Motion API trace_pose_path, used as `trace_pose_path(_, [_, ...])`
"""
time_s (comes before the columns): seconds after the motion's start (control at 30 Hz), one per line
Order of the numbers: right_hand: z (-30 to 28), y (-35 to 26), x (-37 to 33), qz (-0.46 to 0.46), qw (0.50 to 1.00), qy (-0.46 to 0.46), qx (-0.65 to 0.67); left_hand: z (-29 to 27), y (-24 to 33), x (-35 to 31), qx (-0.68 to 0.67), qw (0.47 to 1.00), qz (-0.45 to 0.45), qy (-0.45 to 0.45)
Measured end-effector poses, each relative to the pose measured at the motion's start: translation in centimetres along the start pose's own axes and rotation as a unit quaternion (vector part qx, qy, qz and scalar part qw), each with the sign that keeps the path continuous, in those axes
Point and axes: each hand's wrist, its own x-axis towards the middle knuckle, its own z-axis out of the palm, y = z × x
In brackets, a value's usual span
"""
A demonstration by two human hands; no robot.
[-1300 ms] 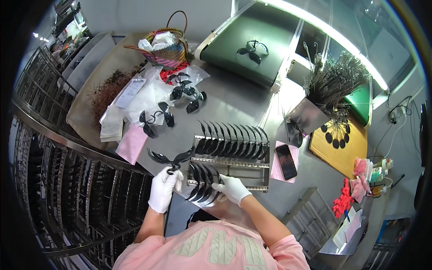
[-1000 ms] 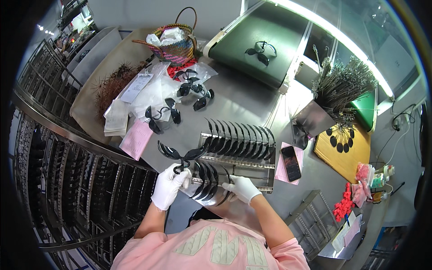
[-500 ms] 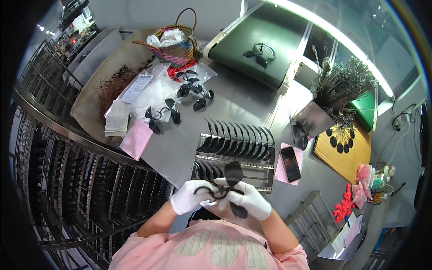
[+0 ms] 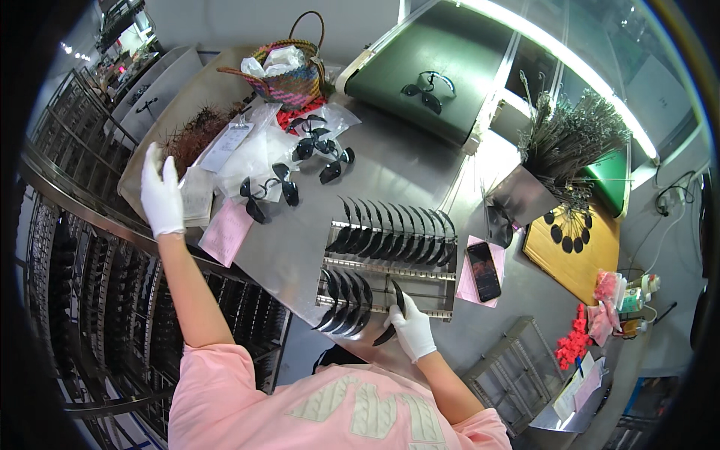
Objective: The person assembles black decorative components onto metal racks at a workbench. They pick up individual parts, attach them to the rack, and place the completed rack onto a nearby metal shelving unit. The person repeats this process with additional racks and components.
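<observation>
My right hand (image 4: 409,328), in a white glove, pinches a dark sunglass lens piece (image 4: 398,294). It is edge-on and upright at the front row of a metal rack (image 4: 442,281). Several like lens pieces (image 4: 343,301) stand to its left in that row, and a longer row of lens pieces (image 4: 390,240) stands behind. My left hand (image 4: 162,199), also gloved, is stretched out far left with its fingers extended and nothing in them. It is beside a beige bin (image 4: 139,169) holding reddish-brown spiky pieces (image 4: 196,133).
Loose black glasses pieces (image 4: 281,184) lie on plastic at the left. A woven basket (image 4: 289,82) and a green belt (image 4: 427,67) are at the back. On the right are a phone (image 4: 484,270), a wire bundle (image 4: 574,142) and another metal rack (image 4: 517,360). Loaded racks (image 4: 150,300) stand left.
My left hand has left the lens piece and swung far left to the bin. My right hand has lowered the lens piece to the rack. A small dark piece now shows by the far-left bins.
</observation>
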Motion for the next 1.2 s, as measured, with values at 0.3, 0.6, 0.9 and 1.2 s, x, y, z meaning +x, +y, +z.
trace_pose_path(0.3, [1.7, -2.0, 2.9, -0.033, 0.939, -0.107, -0.326, 19.9, 1.7, -5.9, -0.027, 0.906, -0.004, -0.422])
trace_pose_path(0.6, [-4.8, -3.3, -1.6, 0.076, 0.965, -0.158, -0.193, 34.7, -1.8, -5.5, -0.034, 0.918, 0.017, -0.395])
trace_pose_path(0.9, [-4.2, -3.3, -1.6, 0.031, 0.947, -0.199, 0.251, 12.5, 12.4, -8.5, -0.305, 0.916, -0.024, -0.258])
trace_pose_path(1.2, [-2.5, -7.8, -2.8, -0.021, 0.871, -0.262, 0.416, 1.5, 13.8, -23.5, -0.413, 0.843, -0.094, -0.332])
